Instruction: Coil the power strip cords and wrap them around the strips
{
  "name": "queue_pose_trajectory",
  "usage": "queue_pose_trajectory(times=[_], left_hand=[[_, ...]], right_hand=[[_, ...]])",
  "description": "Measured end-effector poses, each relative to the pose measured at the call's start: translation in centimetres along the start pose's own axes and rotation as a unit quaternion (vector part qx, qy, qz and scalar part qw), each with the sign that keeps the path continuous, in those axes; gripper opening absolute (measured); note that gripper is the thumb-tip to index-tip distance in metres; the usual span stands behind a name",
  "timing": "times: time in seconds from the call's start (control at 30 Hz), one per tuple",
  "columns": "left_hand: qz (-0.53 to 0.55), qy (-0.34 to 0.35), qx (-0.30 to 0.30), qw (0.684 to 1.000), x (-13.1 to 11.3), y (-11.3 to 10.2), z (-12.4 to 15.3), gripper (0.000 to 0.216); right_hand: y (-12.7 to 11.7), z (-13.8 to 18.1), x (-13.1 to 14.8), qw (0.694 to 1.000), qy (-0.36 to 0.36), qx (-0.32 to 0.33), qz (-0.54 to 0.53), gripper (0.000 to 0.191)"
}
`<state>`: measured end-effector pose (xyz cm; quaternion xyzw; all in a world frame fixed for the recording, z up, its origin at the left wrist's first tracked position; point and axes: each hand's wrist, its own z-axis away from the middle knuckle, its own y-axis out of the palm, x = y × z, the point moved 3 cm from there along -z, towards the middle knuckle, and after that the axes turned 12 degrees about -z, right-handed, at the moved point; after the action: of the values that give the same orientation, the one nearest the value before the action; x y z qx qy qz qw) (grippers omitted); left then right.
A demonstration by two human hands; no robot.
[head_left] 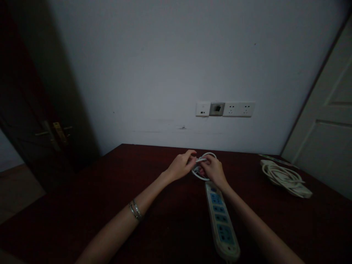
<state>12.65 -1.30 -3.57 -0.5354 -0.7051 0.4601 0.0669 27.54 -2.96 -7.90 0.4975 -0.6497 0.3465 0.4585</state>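
Observation:
A white cord [200, 177] lies in loops at the far side of the dark red table. My left hand [181, 165] pinches a stretch of this cord between thumb and fingers. Close beside it, my right hand [213, 168] grips the same cord, with a loop showing behind the fingers. Something pinkish shows under the right hand, too dim to make out. Just below the loops a white power strip [220, 218] with blue socket panels lies lengthwise, its near end toward me, beside my right forearm.
On the table's [123, 161] right side lies a second power strip [304, 192] with a coiled white cord [280, 175] on top. A flat strip [277, 160] lies behind it. Wall sockets [238, 109] sit above the table's back edge. Doors stand on both sides.

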Motion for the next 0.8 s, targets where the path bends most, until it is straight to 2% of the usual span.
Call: queue_pose_trajectory(times=[0.07, 0.13, 0.33, 0.4, 0.5, 0.6, 0.7, 0.8], left_hand=[[0.032, -0.046, -0.038, 0.998, 0.3, 0.3, -0.1, 0.026], [0.049, -0.08, -0.071, 0.993, 0.7, 0.6, -0.1, 0.023], [0.06, -0.091, -0.108, 0.988, 0.9, 0.6, 0.1, 0.02], [0.044, -0.077, -0.102, 0.991, 0.5, 0.4, 0.2, 0.023], [0.041, -0.044, -0.065, 0.996, 0.0, 0.3, 0.3, 0.028], [0.112, -0.046, -0.035, 0.992, 0.4, 0.6, 0.2, 0.029], [0.274, -0.12, 0.0, 0.954, 2.0, 1.4, 0.0, 0.025], [0.432, -0.218, 0.018, 0.875, 3.7, 2.1, 0.0, 0.019]], right_hand=[[0.1, -0.1, -0.4, 0.991, 0.045, -0.043, -0.118, 0.012], [0.2, -0.3, -0.5, 0.978, 0.076, -0.066, -0.184, 0.015], [0.5, 0.0, -0.1, 0.958, 0.11, -0.07, -0.255, 0.008], [0.5, 0.4, 0.1, 0.953, 0.111, -0.068, -0.273, 0.005], [0.4, 0.8, -0.1, 0.939, 0.138, -0.081, -0.305, 0.012], [0.1, 1.0, -0.8, 0.918, 0.198, -0.102, -0.329, 0.022], [-0.1, 1.0, -1.2, 0.896, 0.238, -0.122, -0.354, 0.018], [-0.1, 1.1, -1.1, 0.884, 0.247, -0.128, -0.376, 0.01]])
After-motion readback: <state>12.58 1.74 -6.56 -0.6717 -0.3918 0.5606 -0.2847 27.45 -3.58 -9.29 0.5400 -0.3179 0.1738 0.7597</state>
